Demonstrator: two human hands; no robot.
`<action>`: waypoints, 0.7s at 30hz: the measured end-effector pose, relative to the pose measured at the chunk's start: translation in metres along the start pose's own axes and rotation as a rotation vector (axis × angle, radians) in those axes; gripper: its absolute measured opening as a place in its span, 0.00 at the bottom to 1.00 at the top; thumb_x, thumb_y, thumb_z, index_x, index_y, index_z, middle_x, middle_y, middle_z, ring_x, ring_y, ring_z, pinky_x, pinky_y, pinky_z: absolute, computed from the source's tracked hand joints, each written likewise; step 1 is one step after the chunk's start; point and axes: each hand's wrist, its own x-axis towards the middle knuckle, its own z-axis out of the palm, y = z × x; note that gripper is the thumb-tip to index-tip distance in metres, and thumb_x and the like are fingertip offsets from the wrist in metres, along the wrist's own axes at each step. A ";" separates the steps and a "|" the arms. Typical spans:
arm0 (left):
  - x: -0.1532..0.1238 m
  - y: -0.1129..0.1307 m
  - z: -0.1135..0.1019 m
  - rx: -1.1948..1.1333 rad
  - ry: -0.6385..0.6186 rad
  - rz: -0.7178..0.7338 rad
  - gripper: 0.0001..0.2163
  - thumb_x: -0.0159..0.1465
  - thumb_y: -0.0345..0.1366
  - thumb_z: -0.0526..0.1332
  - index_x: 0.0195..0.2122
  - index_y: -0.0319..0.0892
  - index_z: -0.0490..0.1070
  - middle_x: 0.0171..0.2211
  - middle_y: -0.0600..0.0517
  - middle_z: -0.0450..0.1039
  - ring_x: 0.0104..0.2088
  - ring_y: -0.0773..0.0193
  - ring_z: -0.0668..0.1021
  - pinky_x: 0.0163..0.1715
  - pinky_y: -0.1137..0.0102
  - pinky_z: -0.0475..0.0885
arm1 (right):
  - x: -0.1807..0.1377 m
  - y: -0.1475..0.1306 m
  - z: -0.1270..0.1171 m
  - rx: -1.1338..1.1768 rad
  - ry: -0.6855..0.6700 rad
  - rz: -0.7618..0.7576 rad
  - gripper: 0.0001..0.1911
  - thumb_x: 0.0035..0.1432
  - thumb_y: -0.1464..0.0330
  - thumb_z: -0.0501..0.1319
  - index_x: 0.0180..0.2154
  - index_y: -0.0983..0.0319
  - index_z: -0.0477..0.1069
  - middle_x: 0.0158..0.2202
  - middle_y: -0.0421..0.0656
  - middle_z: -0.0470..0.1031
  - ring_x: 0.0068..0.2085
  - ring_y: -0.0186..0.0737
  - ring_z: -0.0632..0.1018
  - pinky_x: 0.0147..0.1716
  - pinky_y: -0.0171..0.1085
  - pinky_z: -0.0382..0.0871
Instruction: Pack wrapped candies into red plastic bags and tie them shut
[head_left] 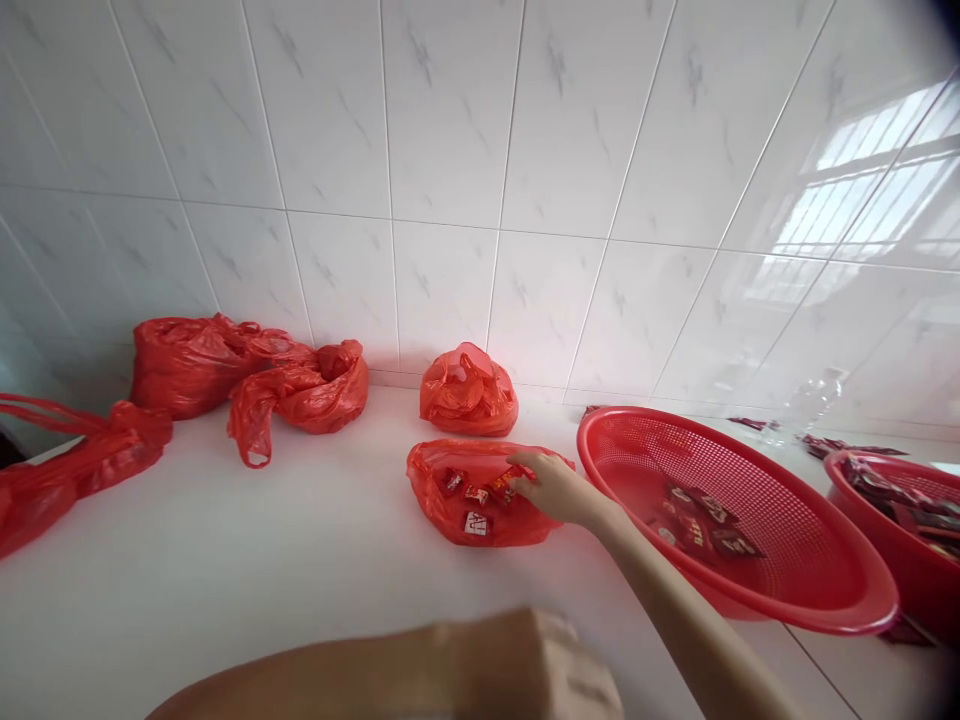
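My right hand [553,487] reaches into an open red plastic bag [480,495] lying on the white counter [262,570]. The fingers are curled down among several small wrapped candies [475,492] inside the bag, and what they pinch is hidden. My left forearm crosses the bottom edge of the picture. My left hand [559,672] is blurred there, near nothing on the counter, and its fingers do not show.
A tied red bag [468,392] stands behind the open one by the tiled wall. More crumpled red bags [247,375] lie at the left. A red mesh basket [787,590] with a few candies sits to the right, and another basket [911,560] is beyond it.
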 end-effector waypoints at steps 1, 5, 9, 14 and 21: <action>-0.004 -0.008 -0.018 0.026 0.028 -0.017 0.11 0.65 0.34 0.60 0.47 0.49 0.75 0.45 0.48 0.78 0.43 0.55 0.79 0.47 0.60 0.72 | -0.009 0.000 -0.002 0.014 -0.013 -0.033 0.14 0.62 0.70 0.56 0.46 0.59 0.76 0.42 0.45 0.80 0.42 0.44 0.79 0.39 0.39 0.71; -0.027 -0.039 -0.080 0.267 0.192 -0.496 0.11 0.65 0.30 0.53 0.34 0.43 0.76 0.33 0.48 0.78 0.33 0.57 0.78 0.34 0.65 0.67 | -0.045 -0.001 -0.002 -0.004 0.044 -0.247 0.15 0.66 0.71 0.51 0.41 0.56 0.77 0.36 0.43 0.80 0.38 0.42 0.78 0.43 0.42 0.70; -0.040 -0.064 -0.095 0.246 0.106 -0.874 0.14 0.66 0.45 0.54 0.30 0.44 0.72 0.27 0.48 0.75 0.30 0.54 0.77 0.28 0.66 0.63 | -0.065 0.004 0.018 -0.160 0.088 -0.364 0.13 0.67 0.71 0.53 0.35 0.58 0.75 0.32 0.44 0.78 0.40 0.44 0.78 0.57 0.54 0.63; -0.038 -0.082 -0.079 0.164 0.070 -0.975 0.12 0.57 0.43 0.63 0.40 0.46 0.75 0.33 0.48 0.78 0.37 0.50 0.79 0.28 0.68 0.66 | -0.069 0.016 0.051 -0.268 0.137 -0.354 0.09 0.66 0.72 0.55 0.33 0.60 0.71 0.32 0.44 0.77 0.49 0.49 0.76 0.63 0.65 0.48; -0.043 -0.094 -0.089 0.079 0.285 -0.844 0.30 0.54 0.31 0.63 0.60 0.51 0.67 0.52 0.52 0.77 0.49 0.57 0.78 0.44 0.70 0.71 | -0.075 0.023 0.058 -0.182 0.234 -0.407 0.10 0.64 0.75 0.54 0.33 0.60 0.71 0.30 0.42 0.76 0.50 0.50 0.76 0.64 0.67 0.47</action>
